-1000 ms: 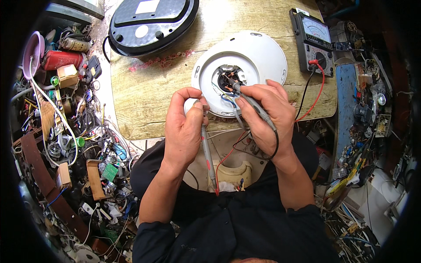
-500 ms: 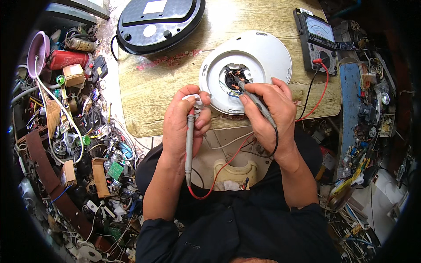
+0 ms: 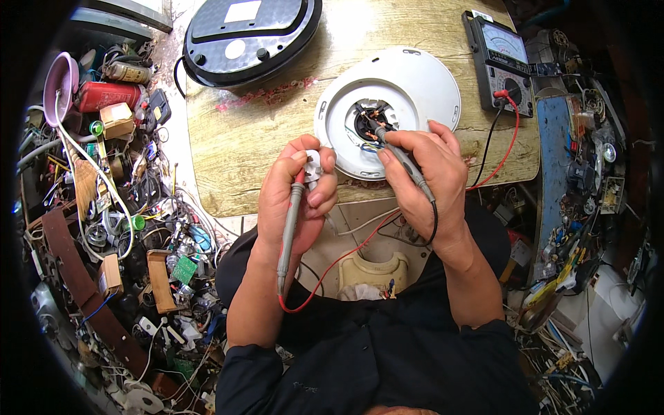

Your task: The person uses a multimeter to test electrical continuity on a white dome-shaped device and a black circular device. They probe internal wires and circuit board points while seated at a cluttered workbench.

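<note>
Your two hands [image 3: 439, 181], with two probes [image 3: 288, 238] and one white piece [image 3: 313, 166]; before you, one table [image 3: 235, 152], one meter [image 3: 503, 48], one round housing [image 3: 429, 90], one black appliance [image 3: 252, 43].

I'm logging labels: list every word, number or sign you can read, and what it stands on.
Nothing reads clearly enough to quote.
Meter: markings on its scale and dial, too small.
Black appliance: white label and round sticker, no print legible.
Shirt: small chest lettering, blurred.
</note>
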